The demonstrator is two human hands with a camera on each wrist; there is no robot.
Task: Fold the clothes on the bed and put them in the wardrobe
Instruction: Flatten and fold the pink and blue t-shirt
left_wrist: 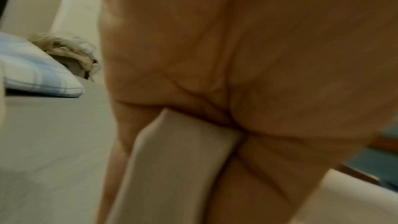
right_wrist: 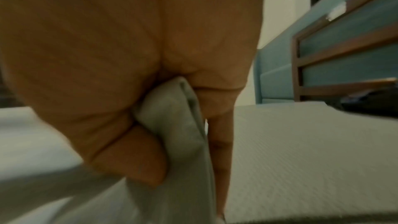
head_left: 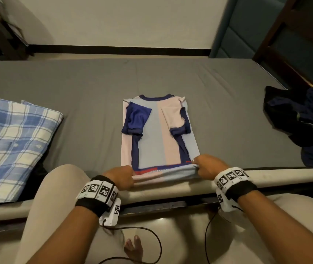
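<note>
A pink, light-blue and navy T-shirt (head_left: 157, 134) lies flat in the middle of the grey bed (head_left: 94, 86), sides and sleeves folded inward, collar at the far end. My left hand (head_left: 122, 177) grips the near-left corner of its hem. My right hand (head_left: 205, 165) grips the near-right corner. In the left wrist view pale cloth (left_wrist: 178, 159) runs between my curled fingers and palm. In the right wrist view the T-shirt's hem (right_wrist: 176, 125) is bunched between my thumb and fingers. The hem is lifted slightly at the bed's near edge.
A folded blue-and-white plaid shirt (head_left: 14, 147) lies on the bed at the left. A heap of dark navy clothes (head_left: 300, 121) sits at the right edge. A teal-panelled wooden frame (head_left: 277, 35) stands behind on the right. My knees press against the bed's near edge.
</note>
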